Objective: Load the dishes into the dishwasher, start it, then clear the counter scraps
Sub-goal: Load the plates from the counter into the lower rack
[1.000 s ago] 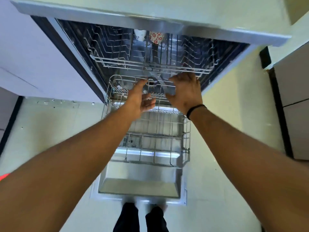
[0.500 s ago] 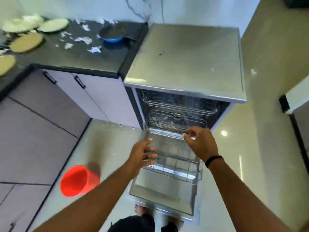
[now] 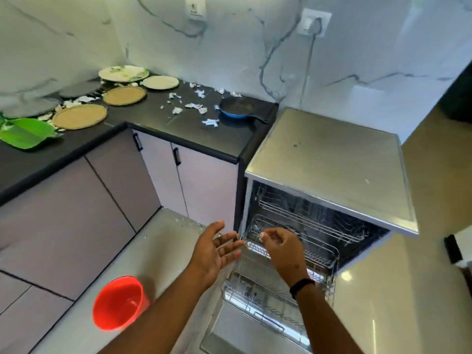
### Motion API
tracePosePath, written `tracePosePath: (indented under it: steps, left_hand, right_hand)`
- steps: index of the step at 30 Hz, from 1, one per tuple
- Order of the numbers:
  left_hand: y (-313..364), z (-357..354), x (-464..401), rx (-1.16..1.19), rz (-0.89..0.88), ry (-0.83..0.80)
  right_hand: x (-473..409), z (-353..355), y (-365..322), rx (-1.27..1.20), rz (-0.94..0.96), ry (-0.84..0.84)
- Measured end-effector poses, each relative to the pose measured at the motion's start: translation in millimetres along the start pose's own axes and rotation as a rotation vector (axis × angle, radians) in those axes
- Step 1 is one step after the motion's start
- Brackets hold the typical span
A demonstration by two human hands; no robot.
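The dishwasher [image 3: 332, 162] stands open, its door [image 3: 242, 335] folded down. Its lower wire rack [image 3: 258, 290] is pulled out over the door, and the upper rack [image 3: 319, 221] sits inside. My left hand [image 3: 217, 251] hovers left of the rack, palm up, fingers spread, holding nothing. My right hand [image 3: 281, 249] hangs over the rack's far left corner with loosely curled fingers, also holding nothing. On the black counter [image 3: 153, 123] lie several plates [image 3: 124, 95], a blue pan [image 3: 237, 108] and torn paper scraps [image 3: 196, 106].
A red bucket [image 3: 118, 302] stands on the floor left of the dishwasher door. A green board [image 3: 25, 132] lies at the counter's left end. Cabinet doors [image 3: 204, 185] run under the counter. A power cord hangs from a wall socket [image 3: 315, 23] behind the dishwasher.
My head has risen, so the counter and wall have come into view. Both hands have pulled back from the racks; the left hand has turned palm up and opened.
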State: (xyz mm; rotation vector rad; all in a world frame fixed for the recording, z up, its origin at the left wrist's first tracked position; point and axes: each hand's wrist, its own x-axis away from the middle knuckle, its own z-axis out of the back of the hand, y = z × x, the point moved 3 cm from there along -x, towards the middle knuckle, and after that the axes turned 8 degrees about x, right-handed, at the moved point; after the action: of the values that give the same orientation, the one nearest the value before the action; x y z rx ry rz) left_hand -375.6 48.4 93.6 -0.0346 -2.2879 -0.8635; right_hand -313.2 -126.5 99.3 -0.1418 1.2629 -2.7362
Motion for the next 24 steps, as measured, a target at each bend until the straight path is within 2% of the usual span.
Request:
tracePosePath:
  steps: [6,13,19,24]
  left_hand:
    - [96.1,76.5,-7.6,0.019,-0.087,-0.049]
    - [194.7,149.9,-18.3,0.045,-0.142,-0.018]
    - [237.5,175.8,-24.8,0.081,-0.196,-0.013]
    - [256.9,179.6,-43.0,0.083,-0.193,0.007]
  right_hand:
    - [-25.3,-81.8,-106.9,0.058,0.101,-0.001]
    - [-49.5,-162.4,-216.2,0.036,0.199,0.051]
    - [-60.4,-204.5,-264.4,0.047,0.299,0.036]
    - [-81.1,-219.1,-275.9,0.022,0.303,0.016]
